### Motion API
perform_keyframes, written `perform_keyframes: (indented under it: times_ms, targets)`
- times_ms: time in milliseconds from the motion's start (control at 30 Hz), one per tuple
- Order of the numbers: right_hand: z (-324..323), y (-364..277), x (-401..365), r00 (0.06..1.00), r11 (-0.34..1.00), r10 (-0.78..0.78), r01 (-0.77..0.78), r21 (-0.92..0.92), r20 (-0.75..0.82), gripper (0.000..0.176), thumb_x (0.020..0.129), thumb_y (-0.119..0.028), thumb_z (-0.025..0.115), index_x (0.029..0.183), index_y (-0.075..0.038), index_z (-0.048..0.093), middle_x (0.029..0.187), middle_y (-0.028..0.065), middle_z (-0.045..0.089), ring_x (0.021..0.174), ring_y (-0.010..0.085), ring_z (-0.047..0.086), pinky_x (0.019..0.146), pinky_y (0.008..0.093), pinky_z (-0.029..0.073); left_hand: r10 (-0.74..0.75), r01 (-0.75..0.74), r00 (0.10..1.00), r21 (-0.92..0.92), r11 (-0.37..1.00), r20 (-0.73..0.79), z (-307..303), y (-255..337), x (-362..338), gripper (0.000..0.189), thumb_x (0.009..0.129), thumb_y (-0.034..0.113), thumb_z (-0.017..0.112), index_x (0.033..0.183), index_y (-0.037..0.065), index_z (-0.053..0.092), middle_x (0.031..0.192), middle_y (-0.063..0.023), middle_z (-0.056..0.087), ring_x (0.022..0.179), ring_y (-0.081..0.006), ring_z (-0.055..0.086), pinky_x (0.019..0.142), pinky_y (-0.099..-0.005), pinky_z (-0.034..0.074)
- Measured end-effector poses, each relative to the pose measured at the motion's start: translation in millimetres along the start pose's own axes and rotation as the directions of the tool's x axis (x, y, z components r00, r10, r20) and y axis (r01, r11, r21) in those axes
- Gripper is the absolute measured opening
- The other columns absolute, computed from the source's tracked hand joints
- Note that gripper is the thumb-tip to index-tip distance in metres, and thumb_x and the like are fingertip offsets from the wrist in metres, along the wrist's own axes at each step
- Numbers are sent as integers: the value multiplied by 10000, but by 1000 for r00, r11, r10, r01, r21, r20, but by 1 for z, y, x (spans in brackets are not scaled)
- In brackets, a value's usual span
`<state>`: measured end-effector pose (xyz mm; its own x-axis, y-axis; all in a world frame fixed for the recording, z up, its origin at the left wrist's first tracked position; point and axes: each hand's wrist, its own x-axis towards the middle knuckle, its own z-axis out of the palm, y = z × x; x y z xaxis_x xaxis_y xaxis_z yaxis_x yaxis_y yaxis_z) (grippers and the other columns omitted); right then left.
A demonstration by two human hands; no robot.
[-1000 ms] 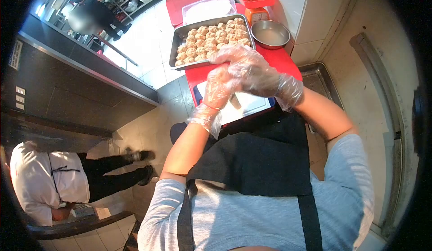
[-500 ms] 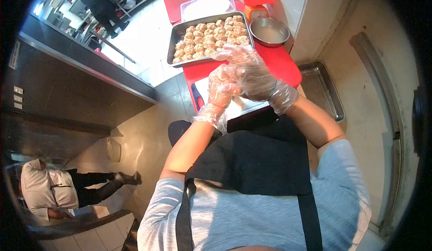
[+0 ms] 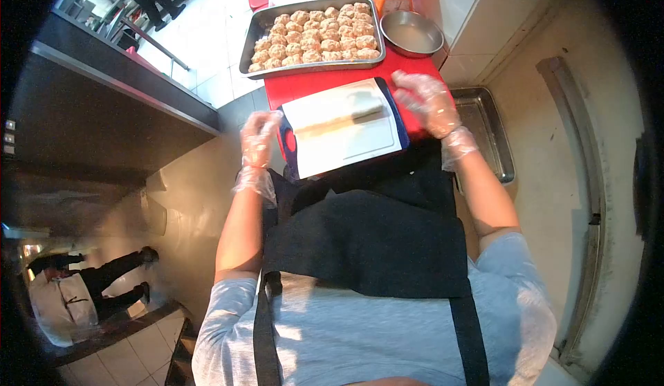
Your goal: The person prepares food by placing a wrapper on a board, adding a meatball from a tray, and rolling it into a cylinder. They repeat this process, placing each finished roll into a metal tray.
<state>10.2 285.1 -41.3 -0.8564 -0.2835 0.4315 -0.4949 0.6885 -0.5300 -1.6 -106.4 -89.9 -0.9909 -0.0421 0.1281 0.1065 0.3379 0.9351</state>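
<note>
Left hand (image 3: 259,133) and right hand (image 3: 425,99) now spread apart, no longer clasped, grips open, empty. The dough roll (image 3: 346,109) (soft, probably) needs support underneath.

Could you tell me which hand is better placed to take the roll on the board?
Probably the right hand: it hovers open close beside the roll, while the left hand is off the board, farther away.

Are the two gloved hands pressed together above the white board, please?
No, the gloved left hand and gloved right hand are apart, flanking the white rectangular cutting board.
</note>
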Motion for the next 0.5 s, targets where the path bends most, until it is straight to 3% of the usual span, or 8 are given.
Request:
perform_keyframes:
  times_ms: [33,67,100,133,167,233,400,500]
  targets:
    - [16,-2,2,992,987,-54,70,-145,111,487,848,-351,694,1235,-68,613,1217,151,637,1164,319,576,1019,430,433,116,-127,991,219,967,61,12,10,-3,363,795,279,767,1047,42,655,996,-113,684,991,-253,647,921,-398,485]
    - [39,9,1,970,957,-90,147,-249,226,533,824,-391,700,1235,-65,605,1227,144,627,1179,316,563,1025,449,419,264,-321,947,509,799,183,28,21,-6,459,776,320,768,1126,51,639,1098,-149,655,1070,-300,610,955,-417,461]
    - [59,5,3,944,917,-121,225,-329,307,552,814,-424,697,1242,-90,598,1267,145,598,1204,322,540,1037,457,401,303,-444,893,534,720,334,44,20,-2,601,777,407,750,1223,36,597,1204,-195,613,1162,-345,561,1017,-448,413]
    - [72,-6,9,933,931,-106,214,-294,345,546,817,-431,688,1259,-124,596,1290,151,578,1217,332,524,1040,459,393,265,-503,854,576,645,448,61,30,0,638,781,400,743,1276,44,555,1257,-182,583,1200,-348,526,1024,-449,405]
    - [86,-9,20,909,925,-145,266,-273,391,541,806,-438,682,1226,-108,593,1157,148,610,1141,333,562,976,449,433,300,-552,827,588,591,475,78,27,2,607,808,382,720,1290,57,544,1214,-178,587,1172,-358,523,989,-458,417]
    - [121,-4,20,948,916,-262,304,-263,181,451,803,-412,681,1119,-95,621,1115,149,608,1103,331,572,951,451,442,242,-532,825,557,638,510,98,15,9,481,836,339,691,1215,61,589,1135,-171,591,1112,-358,527,927,-474,429]
    - [132,22,18,916,954,-138,225,-197,378,444,784,-388,696,1117,-99,647,1145,155,605,1137,324,555,974,449,433,347,-586,807,584,561,477,68,-6,5,318,842,278,671,1059,50,631,1007,-152,602,967,-357,564,853,-477,441]
    - [132,18,15,935,959,-181,237,-154,306,540,775,-388,713,1224,-109,606,1167,152,602,1149,316,548,990,438,422,308,-602,789,571,558,531,52,-10,7,296,830,245,679,1044,46,630,970,-150,609,905,-359,585,829,-467,456]
